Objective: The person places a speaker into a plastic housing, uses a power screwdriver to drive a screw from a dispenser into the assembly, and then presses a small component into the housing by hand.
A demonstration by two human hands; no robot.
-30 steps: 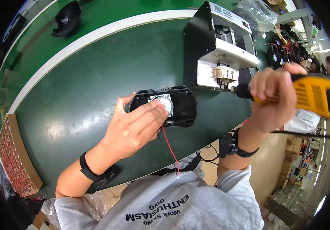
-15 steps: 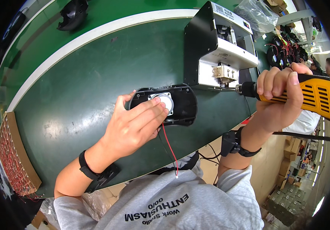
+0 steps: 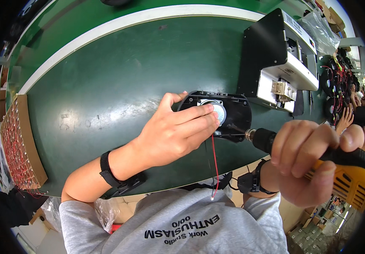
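Observation:
A black plastic housing (image 3: 238,111) lies on the green table with a round speaker (image 3: 220,113) set inside it. My left hand (image 3: 178,127) grips the housing at its left side, index and middle fingers pressing on the speaker's round back. From the speaker a red and a black wire (image 3: 215,165) hang over the table's near edge toward my shirt. In my right hand (image 3: 307,156) is a yellow and black power drill (image 3: 343,182), fingers wrapped round it. Its bit points left, reaching into the near right part of the housing beside the speaker; the tip is hard to make out.
A black and silver bench machine (image 3: 271,63) stands to the right, behind the housing. At the far left is a cardboard tray (image 3: 32,139) of small wired parts. Several black speakers with red wires (image 3: 335,84) lie far right, where another person's hands (image 3: 346,120) show.
The drill has come from beside the machine down to the housing's near right edge. The view has shifted, so the housing and machine appear farther right. My left hand keeps its hold.

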